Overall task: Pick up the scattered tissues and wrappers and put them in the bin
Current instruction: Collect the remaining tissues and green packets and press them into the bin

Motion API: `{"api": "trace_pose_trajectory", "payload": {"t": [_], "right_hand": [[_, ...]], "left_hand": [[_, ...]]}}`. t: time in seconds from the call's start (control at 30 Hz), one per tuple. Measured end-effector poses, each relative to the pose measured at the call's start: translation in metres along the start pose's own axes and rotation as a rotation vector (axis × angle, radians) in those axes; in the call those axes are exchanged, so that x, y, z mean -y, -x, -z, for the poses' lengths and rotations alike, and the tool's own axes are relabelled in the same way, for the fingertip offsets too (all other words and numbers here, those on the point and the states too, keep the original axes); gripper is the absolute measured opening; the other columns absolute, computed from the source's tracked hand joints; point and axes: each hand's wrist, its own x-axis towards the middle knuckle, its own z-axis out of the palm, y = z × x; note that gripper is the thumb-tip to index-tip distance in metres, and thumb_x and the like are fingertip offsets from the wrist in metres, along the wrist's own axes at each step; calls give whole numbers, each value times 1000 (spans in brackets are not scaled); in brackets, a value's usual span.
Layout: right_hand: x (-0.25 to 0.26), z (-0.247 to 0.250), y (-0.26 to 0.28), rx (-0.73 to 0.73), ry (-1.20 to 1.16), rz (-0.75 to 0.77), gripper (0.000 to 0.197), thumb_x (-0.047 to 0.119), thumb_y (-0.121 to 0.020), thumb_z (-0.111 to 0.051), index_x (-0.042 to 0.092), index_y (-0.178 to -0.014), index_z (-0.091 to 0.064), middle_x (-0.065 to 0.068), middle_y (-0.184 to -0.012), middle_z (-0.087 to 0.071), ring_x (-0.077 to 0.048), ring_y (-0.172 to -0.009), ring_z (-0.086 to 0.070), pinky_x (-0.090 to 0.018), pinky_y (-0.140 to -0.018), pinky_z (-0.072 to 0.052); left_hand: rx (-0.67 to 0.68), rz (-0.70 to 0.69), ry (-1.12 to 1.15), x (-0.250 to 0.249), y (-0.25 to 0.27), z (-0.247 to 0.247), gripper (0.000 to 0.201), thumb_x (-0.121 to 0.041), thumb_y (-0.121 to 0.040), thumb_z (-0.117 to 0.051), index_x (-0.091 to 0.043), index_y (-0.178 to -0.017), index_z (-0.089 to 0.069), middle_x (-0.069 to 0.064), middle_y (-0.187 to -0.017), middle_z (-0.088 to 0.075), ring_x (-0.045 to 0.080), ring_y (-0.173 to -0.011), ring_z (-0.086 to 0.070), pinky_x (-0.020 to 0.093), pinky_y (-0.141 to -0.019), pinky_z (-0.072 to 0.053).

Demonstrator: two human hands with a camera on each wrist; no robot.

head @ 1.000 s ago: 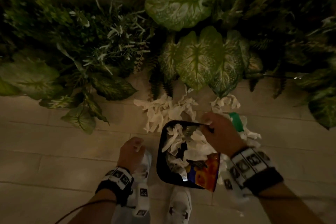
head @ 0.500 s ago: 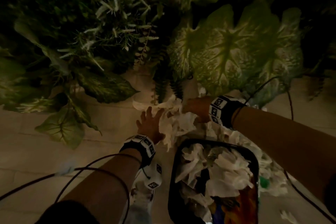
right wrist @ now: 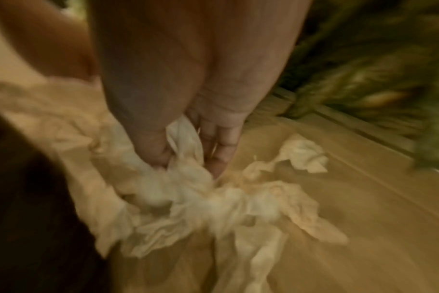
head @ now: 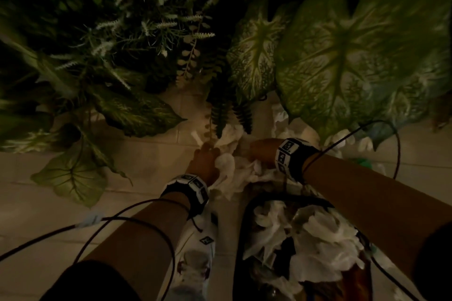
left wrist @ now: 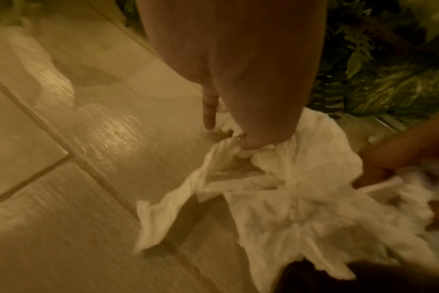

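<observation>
Both hands down on the tiled floor (head: 137, 173) at the foot of the plants (head: 342, 61), working the same heap of crumpled white tissues (head: 230, 171). Left hand (head: 204, 166) at the heap's left edge, thumb and fingers (left wrist: 258, 126) pinching a fold of tissue (left wrist: 296, 178), one finger held straight beside it toward the floor. Right hand (head: 263, 153) on the heap's right side, fingers (right wrist: 221, 154) and thumb curled into the paper and clamped on a bunch of it (right wrist: 188, 190). One more crumpled tissue (right wrist: 305, 156) loose on the floor just beyond that bunch, near the plants. Black bin (head: 247, 222) standing just nearer than the heap, piled with white tissues and a wrapper with orange print, blurred, at its near edge. White shoe (head: 198, 254) beside the bin on its left. Cables (head: 127, 217) trailing from both wristbands.
</observation>
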Motion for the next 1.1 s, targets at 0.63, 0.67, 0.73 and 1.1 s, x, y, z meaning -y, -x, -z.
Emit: {"api": "trace_pose_trajectory", "payload": {"t": [0.63,0.67,0.73,1.1], "right_hand": [[60,76,238,-610,-857,-96,20,14,-81,-64,19,-97,-52,14,-87,-46,-10,-87,-48,-24,-73,-35],[68,73,252,-676,-872,-102,20,11,-78,-66,20,-89,-51,15,-81,-46,-8,-80,-47,-23,-69,-34],[85,63,280,-784,-945,-145,26,8,-75,-67,22,-92,-55,16,-86,-51,-2,-82,-48,-17,-68,-37],[201,-37,358,-1112,-1356,-733,30,16,-73,-53,31,-96,-64,2,-99,-57,-1,-90,-56,-3,-75,-40]], "left_hand": [[-494,-196,326,-71,146,116,45,-37,-64,-55,-5,-95,-62,9,-92,-57,17,-81,-53,24,-69,-37],[-493,-232,325,-81,157,118,38,-34,-64,-57,-7,-91,-61,7,-90,-55,12,-78,-50,18,-65,-36],[-469,-302,351,-102,184,119,20,-26,-64,-60,-17,-82,-56,2,-85,-51,-1,-71,-45,5,-65,-36],[14,-300,494,-154,263,10,23,-31,-82,-61,-22,-103,-60,-4,-104,-56,9,-100,-54,31,-87,-48]]}}
